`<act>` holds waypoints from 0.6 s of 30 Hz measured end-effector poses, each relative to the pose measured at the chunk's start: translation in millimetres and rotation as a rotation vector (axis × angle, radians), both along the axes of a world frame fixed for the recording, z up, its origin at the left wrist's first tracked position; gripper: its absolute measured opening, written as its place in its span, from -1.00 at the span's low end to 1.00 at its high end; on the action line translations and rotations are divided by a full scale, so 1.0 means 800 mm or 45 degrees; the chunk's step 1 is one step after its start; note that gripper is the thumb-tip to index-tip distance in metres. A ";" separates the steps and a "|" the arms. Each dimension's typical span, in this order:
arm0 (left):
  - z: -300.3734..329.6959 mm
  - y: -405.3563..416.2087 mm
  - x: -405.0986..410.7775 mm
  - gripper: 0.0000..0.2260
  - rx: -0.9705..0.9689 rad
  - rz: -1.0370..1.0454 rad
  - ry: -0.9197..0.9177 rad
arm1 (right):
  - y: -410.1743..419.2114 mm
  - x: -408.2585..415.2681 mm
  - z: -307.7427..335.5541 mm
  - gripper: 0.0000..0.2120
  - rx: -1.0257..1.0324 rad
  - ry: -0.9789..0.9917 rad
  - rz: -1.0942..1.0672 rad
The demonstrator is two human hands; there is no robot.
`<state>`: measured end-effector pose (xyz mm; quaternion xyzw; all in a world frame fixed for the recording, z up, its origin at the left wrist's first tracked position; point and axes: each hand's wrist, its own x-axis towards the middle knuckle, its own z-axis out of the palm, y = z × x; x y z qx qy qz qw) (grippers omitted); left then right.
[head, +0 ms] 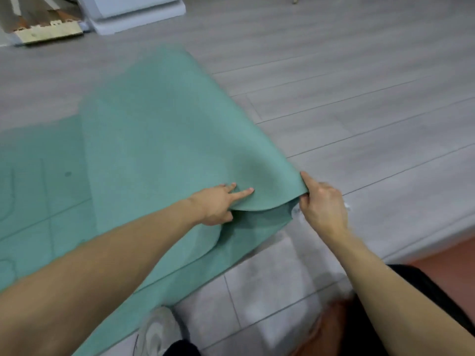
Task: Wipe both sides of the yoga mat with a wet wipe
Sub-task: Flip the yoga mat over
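Note:
A teal yoga mat [159,140] lies on the grey floor, its right end lifted and folded back over the rest. My left hand [218,204] pinches the raised near edge, fingers on top and thumb under. My right hand [322,204] grips the mat's lifted corner. A bit of white, which may be the wet wipe [297,211], shows under my right hand; it is too blurred to tell. Faint printed lines mark the flat part of the mat at the left.
Grey plank floor [359,98] spreads to the right and beyond the mat. A white base of furniture [136,16] and stacked boards [48,32] stand at the top left. My shoe [159,330] is at the bottom, near the mat's edge.

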<state>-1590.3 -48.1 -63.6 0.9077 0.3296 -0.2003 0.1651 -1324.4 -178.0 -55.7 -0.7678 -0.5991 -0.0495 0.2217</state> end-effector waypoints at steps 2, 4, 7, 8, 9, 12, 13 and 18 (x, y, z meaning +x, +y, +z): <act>0.005 -0.009 0.038 -0.21 -0.005 -0.081 -0.035 | -0.028 0.037 0.004 -0.43 -0.086 -0.079 0.027; 0.002 -0.023 0.044 -0.26 -0.014 -0.133 -0.016 | -0.057 0.053 0.009 -0.39 -0.372 -0.061 0.177; 0.000 -0.037 -0.001 -0.32 -0.007 -0.055 0.071 | -0.070 0.048 0.018 -0.47 -0.577 0.272 0.198; 0.005 -0.039 -0.023 -0.33 0.002 -0.005 0.093 | -0.062 0.036 0.022 -0.52 -0.531 0.457 0.146; 0.011 -0.041 -0.045 -0.34 0.018 0.047 0.114 | -0.047 0.024 0.016 -0.50 -0.475 0.603 0.068; 0.027 -0.048 -0.108 -0.37 0.102 0.143 0.214 | 0.002 -0.016 -0.006 -0.42 -0.527 0.665 -0.193; 0.028 -0.051 -0.128 -0.36 0.123 0.172 0.248 | 0.014 -0.030 -0.012 -0.31 -0.637 0.709 -0.238; 0.021 -0.083 -0.242 -0.32 0.039 0.315 0.321 | 0.036 -0.086 -0.029 -0.09 -1.045 0.869 -0.160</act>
